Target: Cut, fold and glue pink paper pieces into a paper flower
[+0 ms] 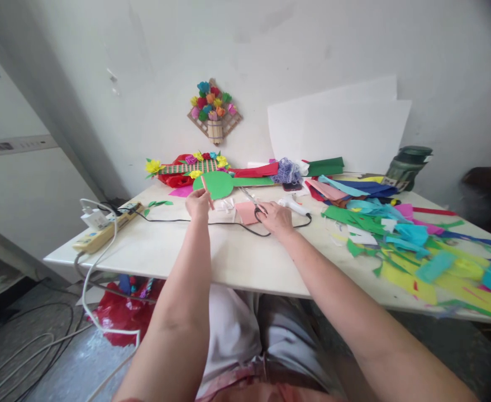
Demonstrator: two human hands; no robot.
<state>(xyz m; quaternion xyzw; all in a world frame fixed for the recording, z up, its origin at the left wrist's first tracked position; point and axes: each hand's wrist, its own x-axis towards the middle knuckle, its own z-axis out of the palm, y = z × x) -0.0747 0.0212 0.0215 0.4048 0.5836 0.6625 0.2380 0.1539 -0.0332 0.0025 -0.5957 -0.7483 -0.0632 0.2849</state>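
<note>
Both bare forearms are reaching forward from the bottom of the frame toward its middle, converging slightly. The left hand (198,204) is raised a little, wrist bent up, fingers curled in a pinch at the thumb. The right hand (275,216) is lying lower, palm down, knuckles up, its fingers bunched and curled. The two hands are staying apart, left of centre and right of centre.

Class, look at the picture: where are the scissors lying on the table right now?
In the head view, the scissors lie mid-table under the right hand, on a pink paper piece, just right of the green cutout.
</note>
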